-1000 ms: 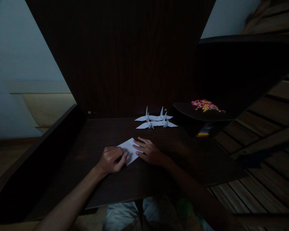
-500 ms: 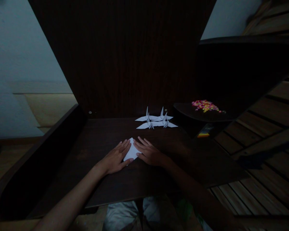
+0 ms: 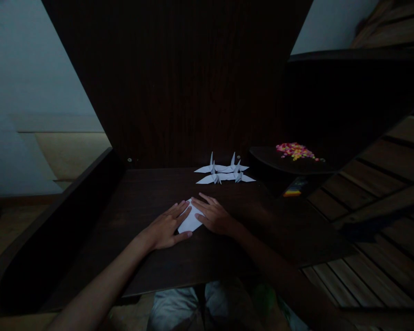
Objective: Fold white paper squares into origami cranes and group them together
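A folded piece of white paper [image 3: 190, 221] lies flat on the dark wooden desk [image 3: 152, 271], between my two hands. My left hand [image 3: 167, 226] rests flat along its left side, fingers stretched out and the thumb near its lower corner. On the other side, my right hand [image 3: 212, 214] lies with spread fingers over the paper's upper right edge. Both sets of fingertips come close together at the top corner and cover part of the folds. Behind the hands stand several white origami cranes [image 3: 224, 176], grouped in two rows.
A low side panel [image 3: 72, 216] borders the desk at left, and a tall dark board [image 3: 186, 82] rises behind. On a small shelf [image 3: 262, 156] at right lies a pile of colourful small pieces [image 3: 295, 150]. Below it is a small box [image 3: 293, 188] with a yellow-orange stripe.
My right hand has shifted slightly up, its fingertips nearer the paper's top corner. My left fingers have slid a little to the right, and the paper sits slightly further right.
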A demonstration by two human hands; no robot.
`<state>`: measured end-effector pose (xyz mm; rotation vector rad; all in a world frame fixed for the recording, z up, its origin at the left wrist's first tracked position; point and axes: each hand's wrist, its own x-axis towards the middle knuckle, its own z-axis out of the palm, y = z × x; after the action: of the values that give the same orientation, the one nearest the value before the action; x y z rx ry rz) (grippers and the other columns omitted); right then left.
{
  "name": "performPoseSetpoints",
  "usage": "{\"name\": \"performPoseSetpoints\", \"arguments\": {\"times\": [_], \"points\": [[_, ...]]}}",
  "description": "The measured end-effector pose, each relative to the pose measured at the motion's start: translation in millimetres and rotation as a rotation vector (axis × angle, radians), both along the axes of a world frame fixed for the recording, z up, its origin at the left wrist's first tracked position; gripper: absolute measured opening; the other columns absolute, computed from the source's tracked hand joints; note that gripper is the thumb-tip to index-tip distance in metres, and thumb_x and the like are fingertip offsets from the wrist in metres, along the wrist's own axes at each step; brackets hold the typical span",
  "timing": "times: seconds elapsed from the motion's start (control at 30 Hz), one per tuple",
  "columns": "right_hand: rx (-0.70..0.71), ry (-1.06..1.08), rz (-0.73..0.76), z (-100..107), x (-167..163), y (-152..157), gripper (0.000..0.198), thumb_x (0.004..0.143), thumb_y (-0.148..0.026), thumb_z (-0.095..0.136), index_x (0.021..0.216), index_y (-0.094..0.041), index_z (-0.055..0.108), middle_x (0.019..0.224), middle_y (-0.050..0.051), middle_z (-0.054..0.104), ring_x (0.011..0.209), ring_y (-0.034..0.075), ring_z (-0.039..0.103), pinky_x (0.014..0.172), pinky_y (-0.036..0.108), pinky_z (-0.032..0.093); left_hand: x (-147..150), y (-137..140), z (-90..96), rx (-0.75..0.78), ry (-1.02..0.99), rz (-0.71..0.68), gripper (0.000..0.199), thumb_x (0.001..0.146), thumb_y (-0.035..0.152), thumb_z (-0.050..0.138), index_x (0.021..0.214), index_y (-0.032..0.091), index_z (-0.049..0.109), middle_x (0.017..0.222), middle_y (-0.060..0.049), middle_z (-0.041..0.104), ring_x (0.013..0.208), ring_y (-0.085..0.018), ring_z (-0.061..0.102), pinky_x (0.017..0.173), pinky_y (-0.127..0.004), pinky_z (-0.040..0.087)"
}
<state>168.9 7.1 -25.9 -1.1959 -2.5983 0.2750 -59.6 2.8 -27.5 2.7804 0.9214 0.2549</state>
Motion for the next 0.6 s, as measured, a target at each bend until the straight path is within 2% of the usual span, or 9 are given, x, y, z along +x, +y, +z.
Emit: {"name": "performPoseSetpoints", "arguments": {"times": [0.17,0.37,0.43,0.6], "points": [[0.035,-0.087,-0.062,-1.3,-8.5,-1.4,0.056,0.09,-0.032,0.041,0.143,-0.017,0.033,0.149,0.007,0.033,0.134,0.034,0.028,0.109,0.057,0.021,0.5,-2.7,3.6,-0.003,0.014,0.012,0.077,0.089,0.057,0.04,0.148,0.015,0.013,0.153,-0.016,0.015,0.141,-0.029,0.015,0.113,-0.047,0.022],[0.025,-0.103,0.015,-3.6,-1.2,2.1,0.055,0.095,-0.037,0.03,0.146,-0.017,0.024,0.152,0.006,0.024,0.14,0.032,0.018,0.111,0.056,0.02,-1.7,0.0,5.2,-0.002,0.029,0.036,0.055,0.098,0.042,0.024,0.148,0.021,0.017,0.154,-0.011,0.018,0.141,-0.023,0.018,0.113,-0.044,0.024],[0.025,-0.111,0.025,-4.0,-0.6,1.4,0.055,0.096,-0.037,0.029,0.147,-0.017,0.022,0.153,0.006,0.023,0.141,0.032,0.015,0.111,0.057,0.019,-2.1,0.9,2.5,0.016,0.039,0.04,0.056,0.098,0.043,0.024,0.148,0.019,0.017,0.153,-0.012,0.019,0.141,-0.024,0.018,0.113,-0.044,0.023],[0.064,-0.14,-0.063,-5.3,-3.1,-10.8,0.053,0.095,-0.036,0.032,0.146,-0.02,0.025,0.153,0.008,0.022,0.141,0.036,0.012,0.105,0.068,0.016,-1.8,-0.6,-5.6,0.062,0.053,0.055,0.061,0.097,0.045,0.026,0.149,0.018,0.01,0.153,-0.013,0.018,0.141,-0.025,0.016,0.114,-0.044,0.02]]}}
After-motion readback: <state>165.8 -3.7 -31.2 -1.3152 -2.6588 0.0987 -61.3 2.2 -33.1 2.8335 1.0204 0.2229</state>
